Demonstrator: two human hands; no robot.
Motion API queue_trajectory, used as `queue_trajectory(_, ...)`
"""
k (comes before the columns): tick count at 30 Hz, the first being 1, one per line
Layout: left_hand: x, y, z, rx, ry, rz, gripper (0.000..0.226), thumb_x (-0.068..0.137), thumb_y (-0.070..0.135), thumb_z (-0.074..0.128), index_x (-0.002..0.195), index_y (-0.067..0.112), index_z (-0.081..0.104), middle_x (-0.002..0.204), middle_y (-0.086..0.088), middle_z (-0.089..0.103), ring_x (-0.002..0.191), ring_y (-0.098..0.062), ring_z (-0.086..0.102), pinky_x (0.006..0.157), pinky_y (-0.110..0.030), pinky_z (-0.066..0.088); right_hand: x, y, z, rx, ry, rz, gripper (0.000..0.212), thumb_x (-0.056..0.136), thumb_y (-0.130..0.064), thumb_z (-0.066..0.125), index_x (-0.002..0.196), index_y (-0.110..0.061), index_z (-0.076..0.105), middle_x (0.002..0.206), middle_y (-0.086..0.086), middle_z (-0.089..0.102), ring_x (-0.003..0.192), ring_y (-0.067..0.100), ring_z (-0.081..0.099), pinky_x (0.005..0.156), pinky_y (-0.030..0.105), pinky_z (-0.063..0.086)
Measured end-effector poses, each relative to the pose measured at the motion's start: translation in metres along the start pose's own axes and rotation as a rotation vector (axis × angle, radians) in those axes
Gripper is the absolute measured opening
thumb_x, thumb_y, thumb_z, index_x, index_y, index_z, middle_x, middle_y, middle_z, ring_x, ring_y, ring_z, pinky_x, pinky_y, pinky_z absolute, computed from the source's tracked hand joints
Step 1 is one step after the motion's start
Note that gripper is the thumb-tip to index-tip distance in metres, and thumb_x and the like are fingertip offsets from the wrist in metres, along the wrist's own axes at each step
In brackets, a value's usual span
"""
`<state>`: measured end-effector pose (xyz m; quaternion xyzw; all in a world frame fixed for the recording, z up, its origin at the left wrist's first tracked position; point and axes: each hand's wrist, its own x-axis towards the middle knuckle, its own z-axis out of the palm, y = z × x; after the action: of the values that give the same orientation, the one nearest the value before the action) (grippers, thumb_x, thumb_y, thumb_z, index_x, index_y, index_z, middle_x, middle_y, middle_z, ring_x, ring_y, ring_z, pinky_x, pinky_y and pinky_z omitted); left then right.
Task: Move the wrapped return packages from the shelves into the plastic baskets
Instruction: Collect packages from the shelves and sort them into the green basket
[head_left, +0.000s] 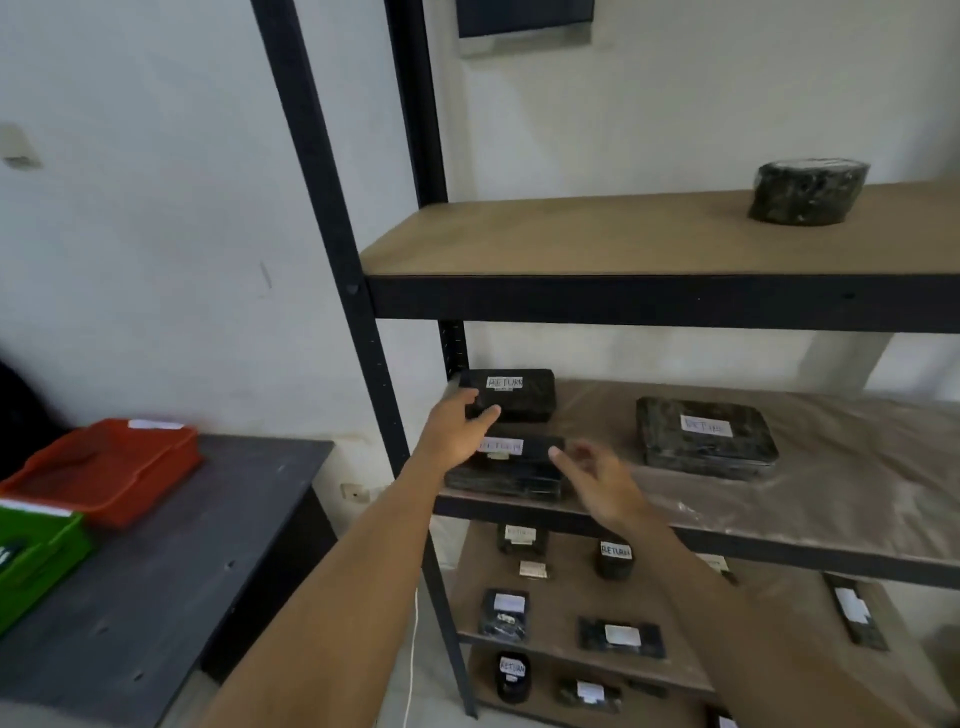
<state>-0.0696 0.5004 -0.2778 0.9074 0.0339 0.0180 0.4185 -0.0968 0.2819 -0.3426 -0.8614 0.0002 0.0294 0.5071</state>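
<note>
A black wrapped package with a white RETURN label (519, 465) lies at the front left of the middle shelf (831, 499). My left hand (454, 431) reaches over its left end, fingers spread and relaxed. My right hand (597, 480) hovers at its right end, fingers loosely bent, holding nothing. A second labelled package (524, 395) sits just behind, and a wider flat one (706, 439) lies to the right. An orange basket (111, 470) and a green basket (36, 556) stand on the dark table (171, 582) at left.
A round wrapped bundle (808, 192) sits on the top shelf. Several small labelled packages (615, 558) lie on the lower shelves. The rack's black upright post (332, 218) stands between table and shelves. A white cord hangs below the rack's left corner.
</note>
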Motion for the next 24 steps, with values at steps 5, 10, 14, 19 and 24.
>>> queue_trajectory(5,0.075,-0.027,0.005,0.012,0.013,-0.114,0.06,0.092,0.056,0.057,0.138,0.018,0.055,0.132,0.0,0.063,0.116,-0.023,0.061,0.103,-0.039,0.049,0.025,0.013,0.012,-0.141,0.001,0.032,0.08,0.073,-0.096,0.046,0.125,-0.037,0.063,0.119,-0.009,0.069,0.115,0.018,0.063,0.102,0.043,0.049)
queue_trajectory(10,0.124,-0.05,0.015,0.068,-0.023,-0.154,0.052,0.093,0.057,0.055,0.134,0.024,0.057,0.123,-0.006,0.066,0.115,-0.029,0.059,0.099,-0.045,0.05,0.034,0.011,0.016,-0.323,-0.019,0.048,0.09,0.07,-0.101,0.033,0.132,-0.04,0.058,0.134,-0.007,0.057,0.128,0.026,0.048,0.109,0.052,0.04)
queue_trajectory(14,0.145,-0.061,0.022,0.137,-0.075,-0.203,0.071,0.089,0.068,0.053,0.148,0.03,0.041,0.14,-0.011,0.055,0.134,-0.035,0.042,0.105,-0.046,0.035,0.035,0.005,0.017,-0.403,-0.052,0.068,0.096,0.068,-0.099,0.031,0.14,-0.039,0.05,0.141,-0.003,0.049,0.134,0.028,0.038,0.111,0.05,0.034)
queue_trajectory(19,0.153,-0.058,0.029,0.173,-0.059,-0.238,0.089,0.081,0.075,0.06,0.153,0.031,0.033,0.148,-0.016,0.041,0.138,-0.038,0.033,0.11,-0.05,0.033,0.035,0.004,0.021,-0.43,-0.043,0.073,0.083,0.078,-0.09,0.045,0.142,-0.037,0.049,0.141,-0.002,0.047,0.135,0.028,0.037,0.113,0.048,0.032)
queue_trajectory(24,0.159,-0.063,0.036,0.133,-0.01,-0.184,0.091,0.07,0.077,0.07,0.145,0.031,0.044,0.142,-0.011,0.054,0.132,-0.037,0.042,0.106,-0.049,0.036,0.034,0.001,0.017,-0.384,-0.047,0.062,0.077,0.078,-0.087,0.052,0.139,-0.04,0.049,0.138,-0.007,0.049,0.132,0.024,0.038,0.112,0.048,0.033)
